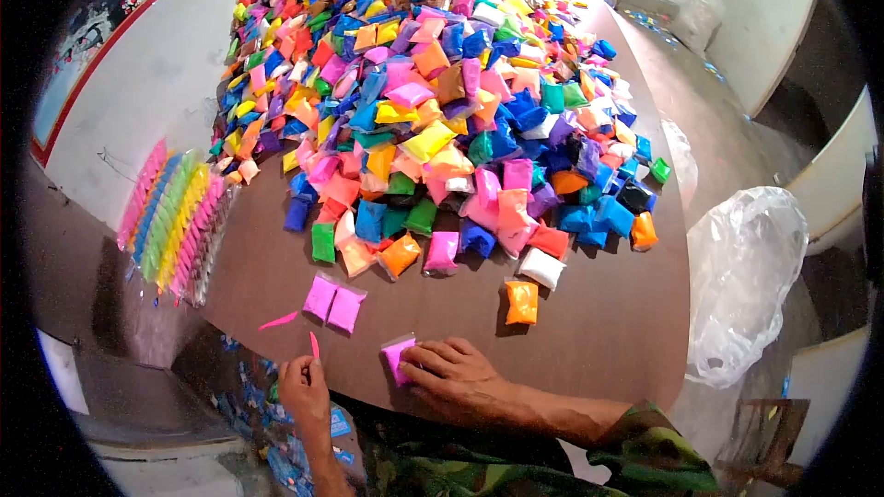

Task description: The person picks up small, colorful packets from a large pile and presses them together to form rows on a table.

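Observation:
My left hand (303, 389) is at the near edge of the brown table (253, 271), its fingers pinched on a small pink pointed plastic tool (314, 346) that sticks upward. Just beyond it a similar pink tool (279, 320) lies flat on the tabletop. To the right, my right hand (453, 370) has its fingers closed over the edge of a small clear packet with magenta filling (397, 358), which rests on the table. Two more packets, a pinkish-purple one (320, 296) and its neighbour (346, 309), lie side by side in front of my hands.
A large heap of colourful packets (433, 110) covers the far table. An orange packet (521, 303) sits nearer, to the right. Bundles of twisted coloured packs (175, 221) hang at the left edge. A clear plastic bag (746, 285) stands right of the table.

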The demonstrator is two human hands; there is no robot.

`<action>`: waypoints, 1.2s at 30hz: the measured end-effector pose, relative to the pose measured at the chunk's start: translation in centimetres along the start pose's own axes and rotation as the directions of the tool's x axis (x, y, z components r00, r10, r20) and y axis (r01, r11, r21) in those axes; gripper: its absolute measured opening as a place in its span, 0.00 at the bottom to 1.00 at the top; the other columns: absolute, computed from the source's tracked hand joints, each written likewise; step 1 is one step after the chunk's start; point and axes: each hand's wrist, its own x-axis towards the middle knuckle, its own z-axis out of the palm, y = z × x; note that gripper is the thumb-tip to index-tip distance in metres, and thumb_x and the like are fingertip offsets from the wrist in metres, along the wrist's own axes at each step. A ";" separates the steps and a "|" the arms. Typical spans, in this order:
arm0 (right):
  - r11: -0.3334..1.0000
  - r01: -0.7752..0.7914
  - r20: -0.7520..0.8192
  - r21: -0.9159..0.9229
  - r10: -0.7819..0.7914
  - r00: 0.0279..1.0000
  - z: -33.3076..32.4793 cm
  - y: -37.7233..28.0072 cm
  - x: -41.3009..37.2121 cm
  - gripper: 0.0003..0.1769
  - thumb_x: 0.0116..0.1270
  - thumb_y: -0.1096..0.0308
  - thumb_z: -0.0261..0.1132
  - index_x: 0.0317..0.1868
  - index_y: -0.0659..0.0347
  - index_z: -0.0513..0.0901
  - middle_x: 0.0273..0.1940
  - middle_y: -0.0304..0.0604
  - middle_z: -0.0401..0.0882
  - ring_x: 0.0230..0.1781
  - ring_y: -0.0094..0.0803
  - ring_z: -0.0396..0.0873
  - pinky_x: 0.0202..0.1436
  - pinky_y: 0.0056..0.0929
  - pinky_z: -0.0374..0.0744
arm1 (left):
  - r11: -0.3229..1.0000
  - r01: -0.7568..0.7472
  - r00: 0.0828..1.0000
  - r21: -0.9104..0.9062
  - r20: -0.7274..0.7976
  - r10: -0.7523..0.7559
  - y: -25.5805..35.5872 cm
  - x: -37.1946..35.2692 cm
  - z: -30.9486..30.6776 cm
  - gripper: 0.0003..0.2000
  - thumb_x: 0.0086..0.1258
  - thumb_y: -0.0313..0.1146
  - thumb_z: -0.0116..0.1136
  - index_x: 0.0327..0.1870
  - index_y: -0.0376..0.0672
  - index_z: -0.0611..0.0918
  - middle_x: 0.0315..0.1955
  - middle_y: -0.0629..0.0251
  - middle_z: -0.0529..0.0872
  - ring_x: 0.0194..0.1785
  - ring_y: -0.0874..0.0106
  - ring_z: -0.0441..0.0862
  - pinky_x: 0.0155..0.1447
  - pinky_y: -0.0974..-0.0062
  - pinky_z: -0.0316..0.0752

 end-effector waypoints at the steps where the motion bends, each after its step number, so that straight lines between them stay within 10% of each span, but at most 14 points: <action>1: 1.000 0.009 0.005 0.000 -0.009 1.000 0.1 0.1 0.0 0.24 0.73 0.61 0.69 0.66 0.60 0.82 0.67 0.51 0.80 0.67 0.46 0.79 0.68 0.48 0.74 | 1.000 -0.031 1.000 0.004 0.004 0.031 -0.1 0.0 -0.1 0.05 0.72 0.27 0.69 0.40 0.36 0.85 0.35 0.61 0.80 0.34 0.67 0.78 0.39 0.67 0.74; 15: 0.999 0.027 -0.008 0.028 -0.027 1.000 0.1 -0.3 -0.1 0.26 0.70 0.62 0.70 0.67 0.62 0.81 0.70 0.51 0.78 0.71 0.46 0.76 0.70 0.47 0.73 | 0.998 -0.063 0.996 -0.016 -0.072 0.061 -0.6 -1.9 -1.4 0.07 0.72 0.26 0.70 0.46 0.35 0.84 0.39 0.62 0.83 0.36 0.71 0.81 0.38 0.70 0.76; 18: 0.999 0.027 -0.006 0.022 -0.027 1.000 0.4 -0.2 -0.2 0.27 0.70 0.62 0.70 0.67 0.62 0.81 0.69 0.50 0.79 0.71 0.46 0.77 0.69 0.47 0.74 | 0.918 0.283 0.958 -0.278 0.119 -0.260 -0.4 -2.4 -2.4 0.07 0.73 0.24 0.68 0.47 0.34 0.85 0.33 0.67 0.86 0.33 0.77 0.79 0.37 0.75 0.74; 21: 0.999 0.034 -0.032 0.007 -0.034 0.999 0.5 -0.3 0.0 0.27 0.69 0.62 0.70 0.66 0.62 0.81 0.68 0.50 0.79 0.70 0.46 0.78 0.69 0.46 0.75 | 0.874 0.356 0.925 -0.330 0.259 -0.278 0.4 -2.8 -3.0 0.06 0.74 0.24 0.67 0.47 0.32 0.86 0.30 0.71 0.85 0.32 0.82 0.77 0.37 0.79 0.73; 36: 0.999 0.024 -0.057 0.038 -0.021 0.998 0.6 0.3 -0.6 0.29 0.64 0.61 0.69 0.65 0.61 0.81 0.63 0.53 0.80 0.65 0.49 0.80 0.68 0.47 0.76 | 0.955 0.147 0.929 -0.259 0.367 -0.043 6.5 -4.9 1.3 0.06 0.75 0.28 0.70 0.42 0.35 0.87 0.28 0.66 0.87 0.30 0.77 0.81 0.35 0.75 0.76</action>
